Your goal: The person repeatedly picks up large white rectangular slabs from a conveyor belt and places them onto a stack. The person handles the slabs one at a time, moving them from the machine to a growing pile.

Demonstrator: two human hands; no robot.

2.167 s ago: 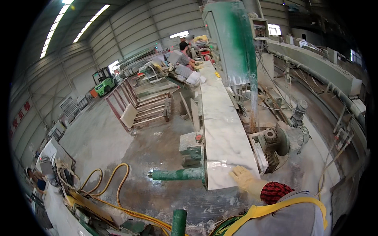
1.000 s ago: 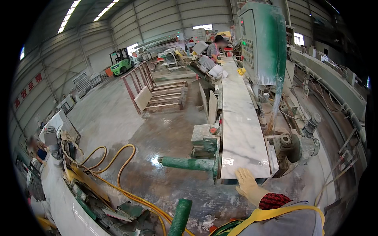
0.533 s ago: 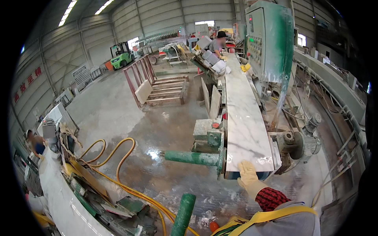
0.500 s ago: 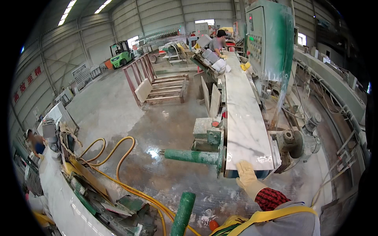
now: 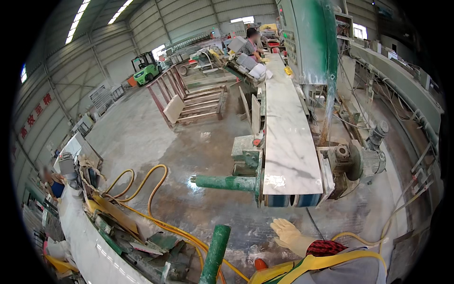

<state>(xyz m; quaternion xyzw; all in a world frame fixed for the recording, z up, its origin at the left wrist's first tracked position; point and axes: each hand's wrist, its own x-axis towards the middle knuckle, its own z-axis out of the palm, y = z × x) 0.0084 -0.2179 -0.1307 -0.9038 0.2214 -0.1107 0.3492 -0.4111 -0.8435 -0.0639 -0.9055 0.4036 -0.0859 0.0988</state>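
Note:
My right hand (image 5: 287,234), in a cream rubber glove, is held out low in front of the near end of a conveyor. Its fingers are stretched out and hold nothing. The hand is apart from a long white marble slab (image 5: 289,142) with grey veins that lies along the conveyor. Below the slab's near edge, blue rollers (image 5: 307,200) show. My left hand is out of view. A red plaid cuff covers my right wrist, and a yellow strap crosses my arm.
A green pipe (image 5: 227,182) juts left from the conveyor, and another green post (image 5: 216,253) rises near me. Yellow hoses (image 5: 184,236) cross the wet floor. A motor (image 5: 366,161) stands right of the conveyor. A co-worker (image 5: 249,46) is at its far end; a green forklift (image 5: 146,71) stands behind.
My right hand has come off the slab's near end and drawn back toward me. The blue rollers under the slab's edge are now more exposed. My view has shifted slightly right.

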